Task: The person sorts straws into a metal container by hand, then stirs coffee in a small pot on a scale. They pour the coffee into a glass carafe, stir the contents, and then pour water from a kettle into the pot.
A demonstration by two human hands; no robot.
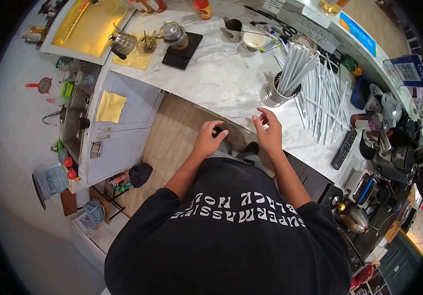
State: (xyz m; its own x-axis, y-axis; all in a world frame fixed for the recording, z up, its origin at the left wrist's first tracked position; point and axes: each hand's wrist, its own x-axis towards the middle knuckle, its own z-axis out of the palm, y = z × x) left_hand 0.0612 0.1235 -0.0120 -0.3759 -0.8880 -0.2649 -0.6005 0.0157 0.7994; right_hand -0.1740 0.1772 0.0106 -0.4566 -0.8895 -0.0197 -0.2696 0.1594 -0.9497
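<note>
My left hand hovers in front of the counter edge, thumb and fingers curved apart with nothing between them. To its right, my right hand is raised at the marble counter, its fingers loosely bent and holding nothing. The nearest thing to it is a metal cup packed with paper-wrapped straws. More wrapped straws lie in a loose heap to the right of the cup. Neither hand touches the cup or the straws.
A glass server stands on a black scale, near a gooseneck kettle. A steel pitcher and a paper cup are at the back. A remote control lies right; a sink is left.
</note>
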